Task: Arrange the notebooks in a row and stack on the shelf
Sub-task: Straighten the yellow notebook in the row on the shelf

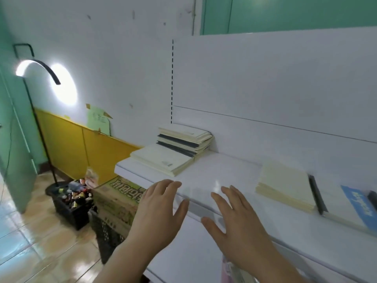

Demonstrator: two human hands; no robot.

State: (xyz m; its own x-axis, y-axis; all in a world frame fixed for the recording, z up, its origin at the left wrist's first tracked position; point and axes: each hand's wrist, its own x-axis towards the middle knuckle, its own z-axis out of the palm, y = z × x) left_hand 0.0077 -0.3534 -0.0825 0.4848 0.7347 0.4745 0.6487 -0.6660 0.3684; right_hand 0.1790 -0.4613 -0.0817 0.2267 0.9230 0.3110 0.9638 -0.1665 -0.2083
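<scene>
**Beside and below the shelf**

Black floor lamp (38,66) at the left, curved head lit, glare thrown on the white wall (122,58). Yellow panel (81,148) along the wall's lower part, with a pale green paper note (99,121) taped above it. Black crate (71,203) on the tiled floor (30,242), filled with small bottles and packets. Printed cardboard box (118,199) just beside the crate, under the shelf's left end. Green door (285,13) at the upper right.

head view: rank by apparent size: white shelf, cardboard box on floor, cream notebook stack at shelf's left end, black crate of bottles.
1. White shelf
2. Printed cardboard box
3. Cream notebook stack and black plastic crate look alike; unranked.
</scene>
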